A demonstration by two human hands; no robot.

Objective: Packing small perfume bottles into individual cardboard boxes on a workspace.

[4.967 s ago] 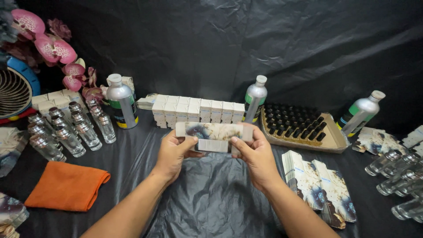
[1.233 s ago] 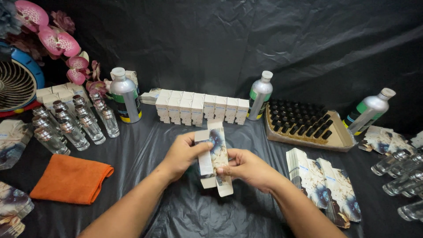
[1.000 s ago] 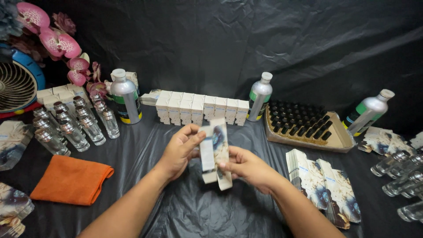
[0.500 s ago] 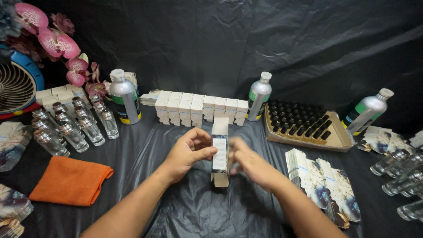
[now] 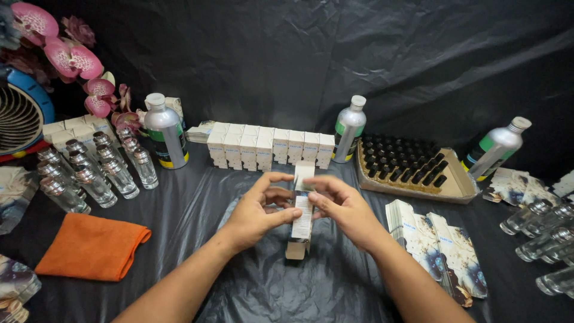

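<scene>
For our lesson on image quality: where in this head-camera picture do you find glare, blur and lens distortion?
Head view: glare streaks the black sheet behind and glints on the metal bottles; the right hand looks slightly motion-blurred at the carton, the left hand sharper; wide-angle distortion tilts the edge bottle.

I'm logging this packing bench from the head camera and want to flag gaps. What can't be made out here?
- Small carton: its lower sides are covered by the left hand and right hand; its inside cannot be seen.
- Fan: cut off by the left edge.
- Glass bottles at right: cut off by the right edge.
- Dark caps in the cardboard tray: too small and dark to count.
</scene>
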